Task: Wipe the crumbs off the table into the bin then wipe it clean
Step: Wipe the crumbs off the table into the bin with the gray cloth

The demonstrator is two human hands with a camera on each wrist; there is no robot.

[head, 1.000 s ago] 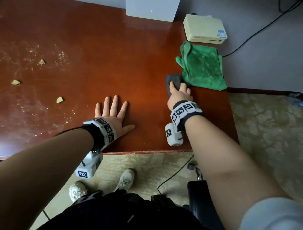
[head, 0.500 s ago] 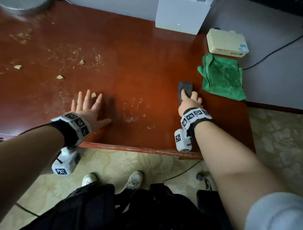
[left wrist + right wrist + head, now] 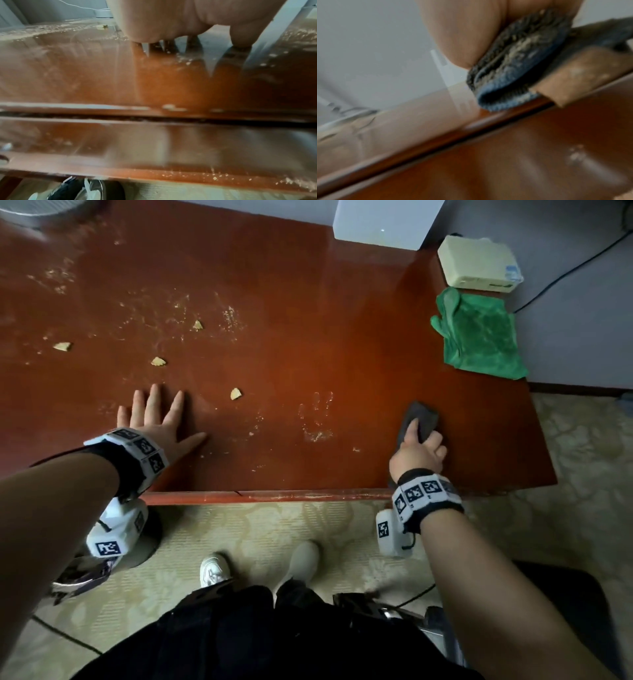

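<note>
Most crumbs [image 3: 158, 361] lie unswept on the table [image 3: 308, 337]; the right hand [image 3: 416, 455] clutches a grey cloth [image 3: 419, 417], the left hand [image 3: 154, 419] rests flat, fingers spread

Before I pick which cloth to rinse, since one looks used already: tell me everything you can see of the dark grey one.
The dark grey folded cloth looks like a napped, terry-like fabric with bluish edges, doubled into layers. The right hand pinches it, thumb on top. Pale crumb dust clings to its pile in the right wrist view. It lies on the glossy red-brown wooden table near the front edge, apart from the green cloth.
</note>
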